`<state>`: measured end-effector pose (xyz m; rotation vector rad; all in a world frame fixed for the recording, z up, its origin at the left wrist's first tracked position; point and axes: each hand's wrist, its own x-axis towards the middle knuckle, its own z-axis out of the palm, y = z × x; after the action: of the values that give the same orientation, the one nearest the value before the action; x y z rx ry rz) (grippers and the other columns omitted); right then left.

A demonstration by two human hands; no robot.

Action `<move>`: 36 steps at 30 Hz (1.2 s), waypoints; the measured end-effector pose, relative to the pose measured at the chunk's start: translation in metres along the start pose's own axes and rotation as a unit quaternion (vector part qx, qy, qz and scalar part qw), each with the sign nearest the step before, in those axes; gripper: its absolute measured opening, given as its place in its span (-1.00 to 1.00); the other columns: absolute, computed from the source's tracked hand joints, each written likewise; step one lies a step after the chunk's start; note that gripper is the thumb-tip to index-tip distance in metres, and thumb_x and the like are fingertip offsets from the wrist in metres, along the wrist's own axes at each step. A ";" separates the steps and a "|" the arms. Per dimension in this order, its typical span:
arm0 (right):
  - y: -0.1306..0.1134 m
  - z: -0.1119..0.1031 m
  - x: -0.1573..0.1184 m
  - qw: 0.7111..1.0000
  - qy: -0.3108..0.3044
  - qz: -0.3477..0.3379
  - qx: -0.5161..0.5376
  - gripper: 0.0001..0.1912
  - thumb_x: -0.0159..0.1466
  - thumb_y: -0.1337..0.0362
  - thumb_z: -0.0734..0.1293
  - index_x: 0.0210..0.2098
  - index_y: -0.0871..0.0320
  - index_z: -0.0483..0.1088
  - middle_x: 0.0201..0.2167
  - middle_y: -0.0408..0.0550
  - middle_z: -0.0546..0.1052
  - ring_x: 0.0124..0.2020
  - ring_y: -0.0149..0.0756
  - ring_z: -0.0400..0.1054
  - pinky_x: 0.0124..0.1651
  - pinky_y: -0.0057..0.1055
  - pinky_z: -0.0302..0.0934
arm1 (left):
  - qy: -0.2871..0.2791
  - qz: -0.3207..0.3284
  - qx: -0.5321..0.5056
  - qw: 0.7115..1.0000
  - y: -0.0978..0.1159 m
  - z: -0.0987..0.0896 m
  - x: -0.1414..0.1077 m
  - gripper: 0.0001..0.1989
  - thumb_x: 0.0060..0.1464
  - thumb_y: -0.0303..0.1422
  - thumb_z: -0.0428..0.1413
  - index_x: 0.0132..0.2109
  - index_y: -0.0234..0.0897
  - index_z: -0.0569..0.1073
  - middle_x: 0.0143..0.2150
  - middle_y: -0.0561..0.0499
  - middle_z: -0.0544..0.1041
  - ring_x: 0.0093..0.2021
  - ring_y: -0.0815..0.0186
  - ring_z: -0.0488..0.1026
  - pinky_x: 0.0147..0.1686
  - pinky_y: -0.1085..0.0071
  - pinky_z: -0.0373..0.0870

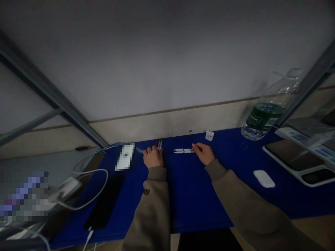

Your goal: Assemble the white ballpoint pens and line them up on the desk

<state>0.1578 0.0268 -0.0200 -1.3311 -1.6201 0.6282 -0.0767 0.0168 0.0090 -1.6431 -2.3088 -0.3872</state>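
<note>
My left hand (153,157) is curled nearly shut, with its fingers closing around the lower part of 2 slim pens with red and grey tips (159,145), which are pointing away from me. My right hand (204,154) is pinching, almost closed, at the right end of 2 white plastic pens (184,151), which are lying sideways and nearly end to end. Both hands are resting low over a dark blue tabletop (188,195), with a gap between them, and khaki sweatshirt sleeves (150,205) are covering my forearms.

A small white cube charger (209,135) is sitting just beyond my right hand, and a white oval mouse (264,178) is lying further right. A large clear plastic water bottle with a green label (264,116) is standing at the back right corner. A pixelated white card (125,157) is lying just left of my left hand, with a black glossy slab, probably a phone (104,202), nearer me. A white cable (89,198) is curving beside it towards a white plug block (65,188). A black-handled screwdriver (83,148) is lying off the far left edge, and grey metal shelf uprights (52,94) are framing a white wall (167,59).
</note>
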 end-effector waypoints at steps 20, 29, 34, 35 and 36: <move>0.000 -0.002 0.001 1.000 0.002 0.006 0.011 -0.54 0.25 -0.02 0.13 -0.50 0.14 0.46 -0.70 -0.15 0.33 -0.62 -0.36 0.18 -0.53 -0.43 0.00 | -0.024 -0.016 -0.019 0.999 -0.005 -0.004 0.001 -0.50 0.14 -0.04 -0.13 0.00 -0.29 0.41 -0.10 -0.24 0.40 -0.09 0.01 0.30 -0.20 0.17 0.25; -0.002 -0.003 0.001 1.000 0.001 0.007 0.011 -0.53 0.25 -0.03 0.12 -0.50 0.14 0.45 -0.71 -0.15 0.33 -0.62 -0.36 0.20 -0.52 -0.43 0.01 | 0.009 -0.104 0.054 0.993 -0.101 -0.019 -0.049 -0.44 0.09 -0.05 -0.08 0.16 -0.25 0.25 0.19 -0.25 0.17 0.15 -0.10 0.04 -0.08 -0.04 0.13; -0.002 -0.001 0.000 1.000 0.000 0.003 0.007 -0.54 0.25 -0.02 0.13 -0.51 0.15 0.44 -0.64 -0.11 0.43 -0.61 -0.37 0.22 -0.52 -0.44 0.03 | 0.022 -0.130 0.086 0.988 -0.143 -0.031 -0.063 -0.40 0.07 0.00 -0.08 0.16 -0.27 0.25 0.22 -0.29 0.12 0.20 -0.15 -0.05 -0.06 -0.09 0.09; -0.002 0.000 0.000 1.000 -0.001 0.003 0.006 -0.55 0.24 -0.02 0.13 -0.51 0.15 0.44 -0.62 -0.11 0.44 -0.61 -0.37 0.23 -0.52 -0.44 0.03 | 0.020 -0.129 0.085 0.988 -0.143 -0.034 -0.062 -0.40 0.08 0.00 -0.09 0.16 -0.25 0.24 0.22 -0.28 0.12 0.20 -0.14 -0.05 -0.06 -0.08 0.10; -0.001 0.000 -0.001 1.000 -0.002 0.003 0.004 -0.55 0.24 -0.02 0.13 -0.51 0.15 0.44 -0.62 -0.10 0.45 -0.61 -0.37 0.23 -0.52 -0.44 0.03 | 0.019 -0.124 0.084 0.989 -0.142 -0.035 -0.061 -0.41 0.09 -0.01 -0.11 0.17 -0.24 0.23 0.22 -0.27 0.11 0.21 -0.13 -0.05 -0.05 -0.07 0.10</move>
<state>0.1572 0.0260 -0.0192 -1.3307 -1.6167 0.6411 -0.1895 -0.0949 0.0106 -1.2646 -2.4497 -0.2632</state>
